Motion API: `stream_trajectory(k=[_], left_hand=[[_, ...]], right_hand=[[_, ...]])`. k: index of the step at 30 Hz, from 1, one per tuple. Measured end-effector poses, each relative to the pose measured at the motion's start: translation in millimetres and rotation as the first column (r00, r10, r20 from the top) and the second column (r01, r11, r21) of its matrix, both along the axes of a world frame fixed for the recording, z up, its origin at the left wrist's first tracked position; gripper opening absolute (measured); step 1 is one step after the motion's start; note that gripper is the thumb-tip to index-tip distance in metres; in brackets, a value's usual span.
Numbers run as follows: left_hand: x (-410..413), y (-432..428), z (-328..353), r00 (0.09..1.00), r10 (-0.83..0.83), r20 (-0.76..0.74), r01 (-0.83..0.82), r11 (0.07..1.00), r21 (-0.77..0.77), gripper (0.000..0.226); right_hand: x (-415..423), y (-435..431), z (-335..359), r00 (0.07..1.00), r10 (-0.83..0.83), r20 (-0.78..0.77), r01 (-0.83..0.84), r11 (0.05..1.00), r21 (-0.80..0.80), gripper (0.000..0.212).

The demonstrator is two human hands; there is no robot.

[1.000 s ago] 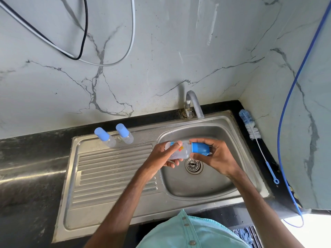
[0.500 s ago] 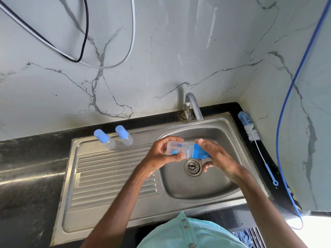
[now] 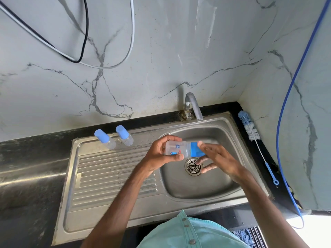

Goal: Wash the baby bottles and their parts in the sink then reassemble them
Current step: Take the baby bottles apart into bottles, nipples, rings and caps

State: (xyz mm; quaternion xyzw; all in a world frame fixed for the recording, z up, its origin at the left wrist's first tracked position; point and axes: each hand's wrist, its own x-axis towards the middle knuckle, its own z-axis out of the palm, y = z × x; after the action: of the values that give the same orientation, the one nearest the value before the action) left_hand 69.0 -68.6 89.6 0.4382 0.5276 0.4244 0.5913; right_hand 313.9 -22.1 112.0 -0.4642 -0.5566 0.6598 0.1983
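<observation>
At ten o'clock from the drain, two capped bottles [image 3: 104, 139] stand on the sink's drainboard [image 3: 111, 176] and look finished. Over the drain, our left hand [image 3: 159, 154] grips a third bottle [image 3: 177, 148] sideways by its clear body, with its blue cap [image 3: 196, 149] pointing to three o'clock. Our right hand [image 3: 222, 161] rests loose, straight fingers against that cap without clamping it. We judge this is a cap twist, though we cannot tell if it is going on or off; next we need a fresh pinch on it. The brush [image 3: 250, 133] lies at two o'clock
</observation>
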Motion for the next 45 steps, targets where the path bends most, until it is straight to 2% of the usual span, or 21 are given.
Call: stream_trajectory(k=[1,3,6,9,12,17,20,21,25,28,29,31,32,35,39,42,45], left_hand=[[-0.7,-1.0,-1.4,1.0,0.008,0.001,-0.008,1.0,-0.014,0.055],[-1.3,-3.0,-3.8,1.0,0.004,-0.001,-0.004,1.0,-0.031,0.055],[-1.5,-4.9,-5.6,1.0,-0.029,-0.002,0.029,0.999,-0.04,0.053],[-0.4,-5.0,-6.4,0.999,-0.054,-0.011,0.053,0.998,-0.034,0.054],[2.1,-4.7,-8.6,0.999,-0.021,-0.026,0.02,0.999,-0.047,0.054],[2.2,-6.0,-12.0,1.0,-0.006,0.004,0.006,0.998,-0.062,0.053],[1.6,-5.0,-8.9,1.0,-0.029,-0.009,0.029,0.999,-0.024,0.054],[1.0,-4.3,-8.0,0.999,-0.031,-0.025,0.031,0.999,-0.015,0.054],[-0.6,-3.8,-7.2,0.999,0.012,-0.045,-0.013,0.999,-0.034,0.053],[-0.1,-4.8,-9.9,0.999,0.0,-0.052,-0.002,0.999,-0.041,0.054],[0.3,-4.9,-10.4,0.998,-0.014,-0.056,0.013,0.999,-0.033,0.054],[1.3,-4.7,-9.5,0.998,-0.029,-0.06,0.028,0.999,-0.017,0.054],[1.5,-4.3,-8.5,0.998,-0.03,-0.06,0.029,0.999,-0.014,0.054],[0.5,-3.5,-7.4,0.999,0.004,-0.051,-0.006,0.999,-0.033,0.053],[0.4,-3.6,-10.8,0.998,-0.022,-0.062,0.02,1.0,-0.024,0.053],[0.6,-2.8,-11.0,0.998,-0.032,-0.054,0.032,0.999,0.0,0.054],[1.6,-1.3,-10.0,0.999,-0.002,-0.048,0.003,1.0,0.004,0.053]], right_hand=[[0.9,-0.8,0.3,0.999,-0.001,-0.038,0.0,1.0,-0.022,0.039],[0.8,-1.0,-0.8,0.999,-0.02,-0.045,0.019,1.0,-0.025,0.047],[-0.7,0.0,-2.3,1.0,-0.022,0.018,0.022,1.0,0.009,0.043],[-2.3,0.4,-0.5,0.993,-0.002,0.117,-0.002,0.999,0.034,0.058],[0.4,1.6,-6.2,0.996,0.031,0.083,-0.037,0.997,0.074,0.041],[-0.4,5.1,-9.1,0.999,0.021,0.037,-0.023,0.997,0.074,0.031],[-7.6,2.1,-9.6,0.997,-0.035,0.063,0.035,0.999,0.009,0.064],[-8.7,1.2,-9.7,0.997,-0.037,0.073,0.037,0.999,0.004,0.067],[-3.6,1.4,-14.1,0.999,0.006,-0.046,-0.007,1.0,-0.012,0.04],[-4.3,3.5,-17.1,1.0,-0.009,-0.001,0.009,0.997,0.079,0.036],[-6.6,3.2,-15.6,1.0,-0.013,0.023,0.011,0.997,0.078,0.037],[-11.0,3.4,-11.8,0.998,-0.027,0.059,0.024,0.999,0.045,0.059],[-10.8,3.1,-10.6,0.998,-0.01,0.06,0.007,0.999,0.045,0.062],[-3.0,4.0,-11.6,0.999,0.024,-0.025,-0.022,0.999,0.042,0.043],[-5.2,5.5,-11.1,0.997,0.016,0.07,-0.023,0.994,0.106,0.03],[-11.7,2.2,-8.0,0.998,-0.019,0.056,0.016,0.998,0.056,0.054],[-9.1,0.2,-8.5,0.999,0.0,-0.038,0.001,1.0,0.032,0.036]])
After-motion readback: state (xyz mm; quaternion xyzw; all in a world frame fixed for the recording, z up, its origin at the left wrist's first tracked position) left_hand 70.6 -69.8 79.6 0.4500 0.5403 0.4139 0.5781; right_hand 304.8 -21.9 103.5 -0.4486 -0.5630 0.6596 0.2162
